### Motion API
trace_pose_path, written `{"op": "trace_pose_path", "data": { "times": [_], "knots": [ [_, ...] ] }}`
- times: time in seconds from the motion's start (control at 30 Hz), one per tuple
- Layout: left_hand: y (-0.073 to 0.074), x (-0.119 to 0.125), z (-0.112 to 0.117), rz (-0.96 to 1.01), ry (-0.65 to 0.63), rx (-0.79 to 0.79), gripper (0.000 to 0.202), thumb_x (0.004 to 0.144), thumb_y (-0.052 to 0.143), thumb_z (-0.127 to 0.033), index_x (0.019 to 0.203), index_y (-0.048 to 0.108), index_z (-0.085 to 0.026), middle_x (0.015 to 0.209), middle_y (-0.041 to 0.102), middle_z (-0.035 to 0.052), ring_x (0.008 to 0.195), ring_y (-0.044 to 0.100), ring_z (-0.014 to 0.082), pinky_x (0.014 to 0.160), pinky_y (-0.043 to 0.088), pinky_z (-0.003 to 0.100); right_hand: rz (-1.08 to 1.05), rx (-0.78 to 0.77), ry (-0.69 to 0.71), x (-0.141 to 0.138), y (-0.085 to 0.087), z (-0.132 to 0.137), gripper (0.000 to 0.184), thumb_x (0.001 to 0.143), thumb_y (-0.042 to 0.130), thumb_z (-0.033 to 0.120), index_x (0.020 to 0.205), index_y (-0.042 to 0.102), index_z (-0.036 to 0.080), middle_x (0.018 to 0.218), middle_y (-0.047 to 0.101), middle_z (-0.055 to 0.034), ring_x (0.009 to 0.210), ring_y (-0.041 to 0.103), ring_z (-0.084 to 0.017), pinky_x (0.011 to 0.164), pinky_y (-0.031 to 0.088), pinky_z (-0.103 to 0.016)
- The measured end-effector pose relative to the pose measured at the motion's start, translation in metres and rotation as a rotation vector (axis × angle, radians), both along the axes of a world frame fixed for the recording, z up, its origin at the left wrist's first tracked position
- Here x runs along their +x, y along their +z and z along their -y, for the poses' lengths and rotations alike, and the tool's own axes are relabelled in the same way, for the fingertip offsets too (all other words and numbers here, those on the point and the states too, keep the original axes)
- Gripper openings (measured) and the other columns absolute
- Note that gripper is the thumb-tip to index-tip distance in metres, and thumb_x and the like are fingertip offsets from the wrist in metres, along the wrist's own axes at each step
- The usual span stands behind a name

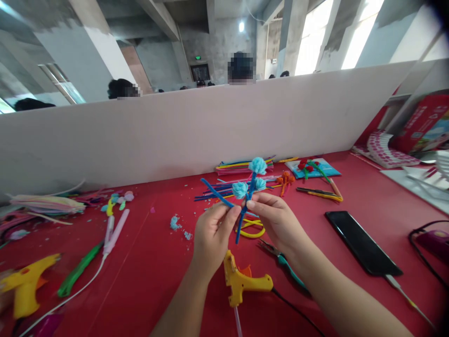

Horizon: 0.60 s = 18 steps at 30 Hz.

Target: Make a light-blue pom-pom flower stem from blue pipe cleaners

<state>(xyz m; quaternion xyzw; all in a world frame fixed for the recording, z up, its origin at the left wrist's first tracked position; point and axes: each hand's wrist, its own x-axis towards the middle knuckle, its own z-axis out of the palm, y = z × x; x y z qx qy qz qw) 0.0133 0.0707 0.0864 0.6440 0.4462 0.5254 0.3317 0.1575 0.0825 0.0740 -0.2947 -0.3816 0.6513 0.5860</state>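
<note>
Both my hands are raised over the red table, close together around a pipe-cleaner flower (258, 166) with light blue fluffy heads and a dark blue stem. My left hand (214, 231) is closed, pinching a dark blue pipe cleaner (216, 192) whose free end sticks out to the upper left. Thumb and fingers of my right hand (277, 217) are closed on the stem just below the heads. The stem's lower end points down between the hands. Beneath them lie a yellow glue gun (242, 281), pliers (286, 267) with teal handles, and a bent yellow pipe cleaner (257, 232).
Behind stands a white partition (175, 135); heads of people show beyond it. Pipe-cleaner bundles (224, 167) lie at its foot. A phone (363, 243) on a cable and scissors (319, 193) are right. Another glue gun (30, 283) and a pink tool (117, 229) are left.
</note>
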Motion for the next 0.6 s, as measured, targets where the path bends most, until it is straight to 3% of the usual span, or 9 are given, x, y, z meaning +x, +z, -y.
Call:
{"op": "trace_pose_path", "data": {
  "times": [0.13,0.23,0.3,0.4,0.5,0.6],
  "knots": [
    [-0.009,0.012,-0.001,0.437,-0.131,-0.389,0.023,0.082,0.057,-0.039,0.076,0.063,-0.017,0.057,0.054,-0.0018,0.05,0.049,0.0095,0.045,0.038,0.019,-0.052,0.039,0.137,-0.002,0.0,0.0,0.007,0.073,0.069,0.025,0.069,0.066,0.02,0.065,0.062,0.0021,0.054,0.056,-0.012,0.057,0.044,-0.026],
    [-0.013,0.015,-0.001,0.507,-0.148,-0.438,0.022,0.08,0.06,-0.037,0.078,0.062,-0.016,0.059,0.052,-0.002,0.05,0.046,0.0079,0.044,0.036,0.017,-0.051,0.029,0.129,-0.003,-0.001,0.0,0.008,0.073,0.069,0.025,0.068,0.065,0.02,0.064,0.063,0.0022,0.052,0.055,-0.012,0.055,0.043,-0.026],
    [-0.012,0.014,-0.001,0.415,-0.023,-0.315,0.019,0.078,0.063,-0.035,0.079,0.062,-0.017,0.062,0.054,-0.0017,0.053,0.047,0.0086,0.047,0.038,0.018,-0.048,0.007,0.035,-0.004,-0.002,0.0,0.008,0.068,0.073,0.023,0.066,0.066,0.02,0.064,0.063,0.0033,0.058,0.055,-0.011,0.061,0.042,-0.024],
    [-0.01,0.013,0.003,0.139,0.201,-0.01,0.01,0.076,0.065,-0.029,0.077,0.064,-0.02,0.07,0.061,0.0007,0.063,0.054,0.0126,0.059,0.043,0.021,-0.039,-0.008,-0.079,-0.005,-0.004,0.0,0.009,0.065,0.076,0.022,0.065,0.067,0.02,0.064,0.062,0.0048,0.064,0.053,-0.009,0.067,0.039,-0.022],
    [-0.011,0.014,0.007,-0.11,0.254,0.231,0.006,0.079,0.061,-0.022,0.079,0.067,-0.023,0.079,0.065,0.0028,0.074,0.058,0.0156,0.072,0.045,0.025,-0.027,-0.002,-0.142,-0.006,-0.006,0.0,0.008,0.066,0.076,0.022,0.065,0.068,0.021,0.064,0.06,0.0051,0.065,0.051,-0.009,0.068,0.038,-0.022],
    [-0.014,0.014,0.009,-0.162,0.274,0.348,0.012,0.078,0.061,-0.018,0.086,0.068,-0.024,0.084,0.066,0.0042,0.081,0.059,0.0178,0.079,0.044,0.028,-0.002,-0.012,-0.199,-0.007,-0.006,0.0,0.008,0.065,0.075,0.023,0.065,0.068,0.021,0.065,0.06,0.0046,0.067,0.05,-0.01,0.071,0.037,-0.023]
  ]
}}
